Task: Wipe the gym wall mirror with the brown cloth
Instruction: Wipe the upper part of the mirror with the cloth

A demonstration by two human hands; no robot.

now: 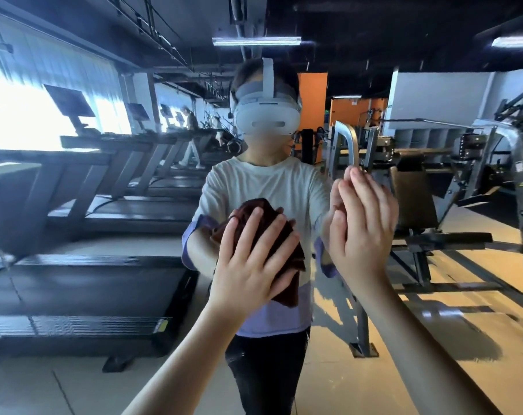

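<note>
Plainly, left hand (251, 262) pressed brown cloth (249, 210) against mirror (83, 259) — grip wide, fingers straight; right hand (363, 226) spread, holding nothing.

One mirror (83, 283), one brown cloth (249, 209), two hands (248, 271) (365, 229)

I am looking at a gym. From 8 to 10 o'clock a row of treadmills (110, 211) runs away from me, each with a dark console screen (67, 101) on a stalk. A person (190, 136) walks on one far off at 11 o'clock. Bright windows (29, 115) line the wall at 9 o'clock. From 1 to 3 o'clock stand a steel rack (348, 145) and a padded weight bench (416, 199). Tube lights (255, 41) hang from a dark open ceiling at 12 o'clock, and an orange wall (312, 97) shows far off at 1 o'clock. All of it reaches me reflected in a wall mirror (374, 55).
</note>
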